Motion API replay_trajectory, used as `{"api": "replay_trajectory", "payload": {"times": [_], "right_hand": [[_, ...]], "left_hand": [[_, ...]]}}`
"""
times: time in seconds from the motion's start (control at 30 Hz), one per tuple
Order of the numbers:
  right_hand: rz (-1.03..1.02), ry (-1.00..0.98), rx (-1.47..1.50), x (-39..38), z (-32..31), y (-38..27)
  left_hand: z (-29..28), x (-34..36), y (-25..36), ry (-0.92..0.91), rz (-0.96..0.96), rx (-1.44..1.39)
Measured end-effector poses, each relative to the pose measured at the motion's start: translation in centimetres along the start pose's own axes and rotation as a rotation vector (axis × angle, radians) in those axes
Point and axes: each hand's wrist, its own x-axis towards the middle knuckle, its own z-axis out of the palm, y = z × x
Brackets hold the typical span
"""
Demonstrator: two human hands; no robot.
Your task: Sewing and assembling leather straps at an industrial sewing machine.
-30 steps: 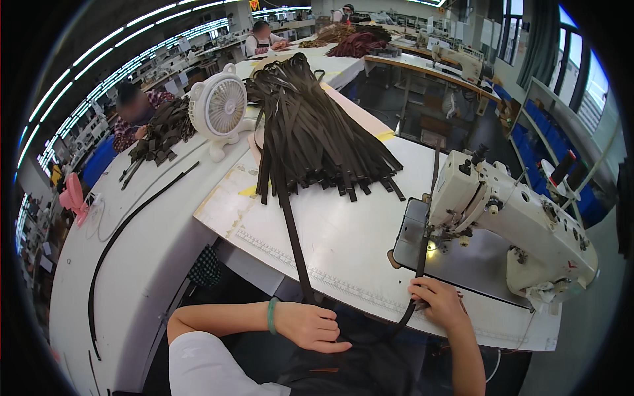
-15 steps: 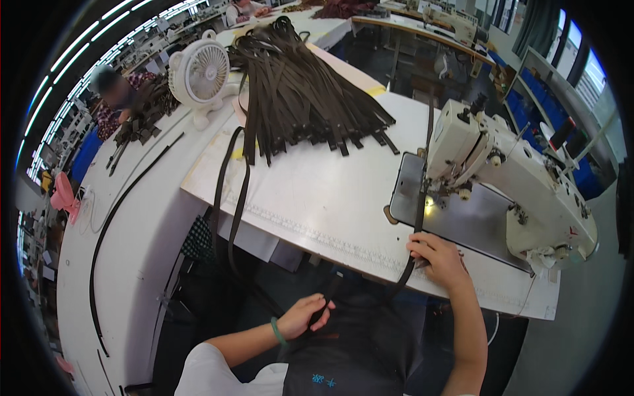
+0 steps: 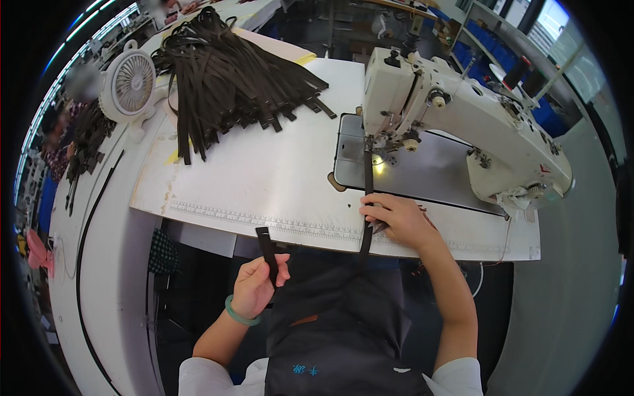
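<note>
1. Dark strap (image 3: 369, 173) runs from the head of the sewing machine (image 3: 489, 125) over the front edge of the white table (image 3: 277, 191).
2. Right hand (image 3: 403, 223): fingers pinched on this strap.
3. Left hand (image 3: 253, 288): clamped round a strap end (image 3: 265, 244), tip upward.
4. Beyond: strap heap (image 3: 224, 79), beside white fan (image 3: 132, 80).

On the left, a white fan (image 3: 132, 80) stands upright, with a pink object (image 3: 38, 253) farther left and a dark checked cloth (image 3: 164, 253) hanging nearer. I see blue bins (image 3: 549, 119) at the far right, a bright window (image 3: 547, 32) beyond, and someone in patterned clothing (image 3: 55, 160) at the far left.
</note>
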Motion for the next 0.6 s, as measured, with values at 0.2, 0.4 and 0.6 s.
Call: {"api": "replay_trajectory", "payload": {"times": [0.2, 0.4, 0.6], "right_hand": [[-0.065, 0.006, -0.037, 0.0, -0.2, 0.2], [-0.098, 0.050, -0.065, 0.0, 0.3, 0.5], [-0.123, 0.045, -0.085, 0.1, -0.1, 0.5]], "left_hand": [[-0.4, 0.4, 1.6, -0.064, 0.179, -0.243], [-1.4, 1.0, 4.1, -0.201, 0.493, 0.805], [-0.9, 2.7, 7.6, -0.278, 0.737, 0.849]]}}
